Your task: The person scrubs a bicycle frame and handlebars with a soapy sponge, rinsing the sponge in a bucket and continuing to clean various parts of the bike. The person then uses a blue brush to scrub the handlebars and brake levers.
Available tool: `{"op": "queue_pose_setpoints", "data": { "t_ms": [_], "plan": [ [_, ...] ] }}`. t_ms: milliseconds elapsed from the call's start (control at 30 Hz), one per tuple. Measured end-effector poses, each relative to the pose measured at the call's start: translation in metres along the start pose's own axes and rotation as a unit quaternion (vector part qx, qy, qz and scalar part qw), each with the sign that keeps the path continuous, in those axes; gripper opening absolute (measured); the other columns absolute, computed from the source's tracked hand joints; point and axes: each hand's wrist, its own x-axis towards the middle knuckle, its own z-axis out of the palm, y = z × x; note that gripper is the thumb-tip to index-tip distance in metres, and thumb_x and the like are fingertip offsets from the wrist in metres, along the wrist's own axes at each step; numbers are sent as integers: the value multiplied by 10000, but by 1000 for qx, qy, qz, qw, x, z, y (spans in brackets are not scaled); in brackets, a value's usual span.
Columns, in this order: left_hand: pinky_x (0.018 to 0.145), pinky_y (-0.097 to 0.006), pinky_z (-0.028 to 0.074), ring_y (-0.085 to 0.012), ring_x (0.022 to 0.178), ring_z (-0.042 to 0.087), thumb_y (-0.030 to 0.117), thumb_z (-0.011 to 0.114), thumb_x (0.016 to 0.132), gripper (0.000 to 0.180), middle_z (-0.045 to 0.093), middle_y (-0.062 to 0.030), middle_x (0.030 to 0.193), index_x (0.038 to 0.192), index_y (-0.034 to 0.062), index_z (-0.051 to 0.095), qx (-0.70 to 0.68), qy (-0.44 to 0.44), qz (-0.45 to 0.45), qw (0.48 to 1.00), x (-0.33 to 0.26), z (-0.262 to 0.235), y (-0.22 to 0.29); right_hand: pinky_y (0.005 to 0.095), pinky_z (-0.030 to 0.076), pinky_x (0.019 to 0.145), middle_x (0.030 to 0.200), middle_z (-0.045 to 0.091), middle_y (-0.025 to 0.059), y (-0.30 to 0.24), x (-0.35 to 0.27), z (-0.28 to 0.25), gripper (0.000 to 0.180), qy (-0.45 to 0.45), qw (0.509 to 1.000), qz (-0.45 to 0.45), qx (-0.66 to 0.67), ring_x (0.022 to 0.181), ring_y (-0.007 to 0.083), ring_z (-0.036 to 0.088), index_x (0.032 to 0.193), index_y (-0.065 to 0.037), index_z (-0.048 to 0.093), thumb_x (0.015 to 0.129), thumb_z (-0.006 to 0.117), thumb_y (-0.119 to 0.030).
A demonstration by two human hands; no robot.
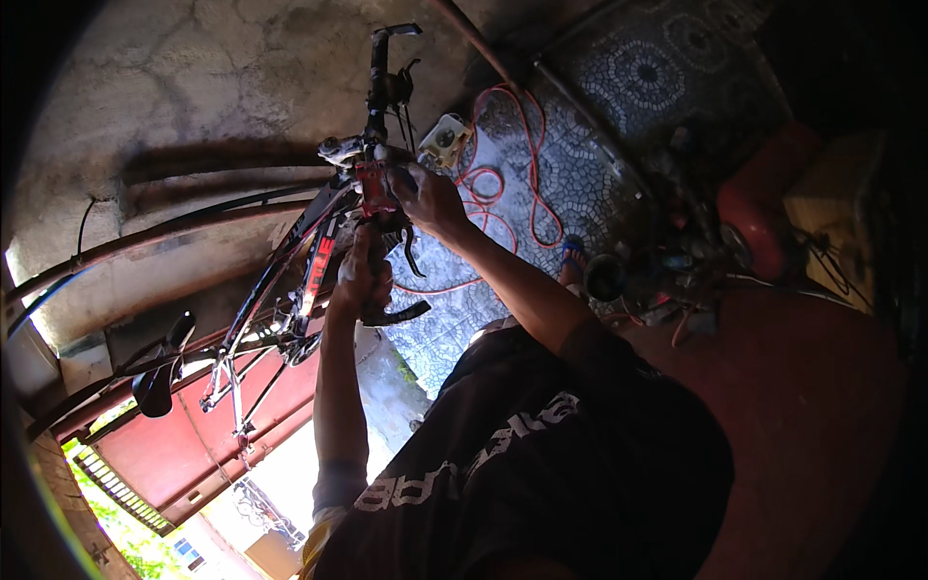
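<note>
A bicycle frame (317, 261) without visible wheels hangs in front of me, dark with an orange-red panel. Its black handlebar (375, 106) runs up and down in the view, with bar ends and brake levers. My left hand (362, 269) is closed round the lower part of the handlebar, beside a brake lever (414, 253). At the middle of the bar is a red piece (373, 187), whose kind I cannot make out. My right hand (425, 198) is closed against it, fingers curled and partly hidden.
A black saddle (159, 382) sits at the left. Rusty pipes (164, 232) run along the wall. An orange cord (534, 184) winds over the patterned floor near a pale boxy device (445, 140). Cluttered parts (667, 275) and a red rounded object (754, 227) stand at the right.
</note>
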Motion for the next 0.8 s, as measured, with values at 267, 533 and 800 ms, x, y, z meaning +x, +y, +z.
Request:
{"op": "queue_pose_setpoints", "data": {
  "t_ms": [267, 533, 800],
  "plan": [
    [333, -322, 294, -142, 354, 373, 759, 370, 970, 653, 406, -2, 507, 662, 189, 458, -32, 19, -13, 999, -5, 17, 15, 512, 529, 630, 765, 688, 244, 38, 12, 6, 458, 60, 997, -53, -20, 700, 420, 690, 1083, -30, 675, 999, 570, -468],
    [396, -326, 360, -147, 409, 430, 702, 345, 1007, 627, 473, -21, 548, 703, 170, 479, -20, 13, 17, 1000, -3, 1, 5, 441, 482, 626, 743, 669, 185, 42, -13, 19, 464, 22, 992, 56, 109, 688, 326, 670, 1019, -23, 670, 1015, 562, -474],
    [382, -341, 366, -165, 402, 450, 747, 344, 982, 669, 478, -42, 548, 729, 145, 486, -8, 3, -39, 999, -10, 1, 13, 459, 481, 703, 823, 698, 191, 85, -1, 68, 502, -10, 986, 82, 143, 781, 334, 673, 923, -18, 680, 1010, 549, -495]
  ]
}}
